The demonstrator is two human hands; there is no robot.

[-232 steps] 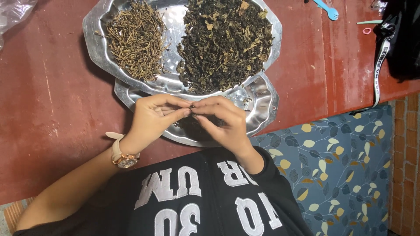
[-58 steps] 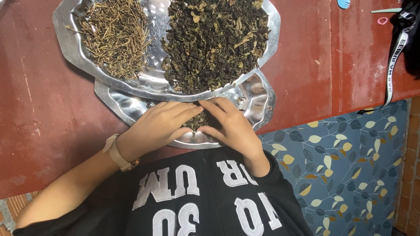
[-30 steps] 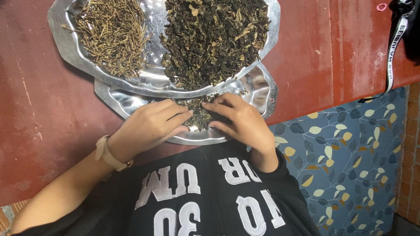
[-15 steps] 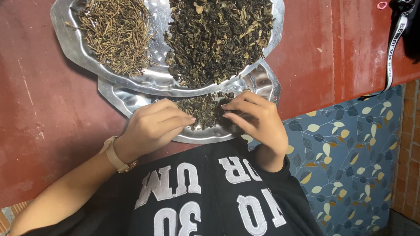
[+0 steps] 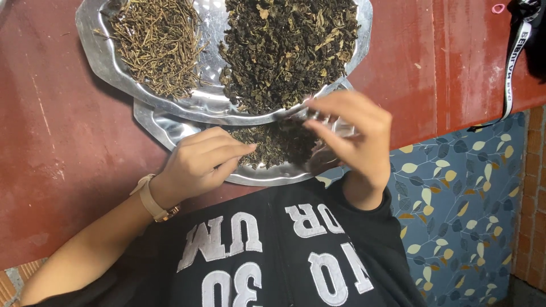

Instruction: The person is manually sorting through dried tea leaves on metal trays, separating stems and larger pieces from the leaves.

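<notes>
Desk [image 5: 68, 142]: a worn red top, carrying two stacked metal trays at its near edge
Upper tray [image 5: 210, 108]: silver and scalloped, with pale dried stems [image 5: 156, 42] heaped on its left and dark dried leaves [image 5: 287, 51] on its right
Lower tray [image 5: 170, 128]: tucked partly beneath the upper one, holding a small pile of dark leaves [image 5: 273, 145] between the hands
Left hand [image 5: 199, 165]: resting on the lower tray, fingers curled loosely, their tips at the pile's left edge
Right hand [image 5: 355, 139]: lifted above the pile's right side, fingers drawn together; whether they pinch a leaf cannot be told
Wristwatch [image 5: 152, 199]: pale strap, on the left wrist
</notes>
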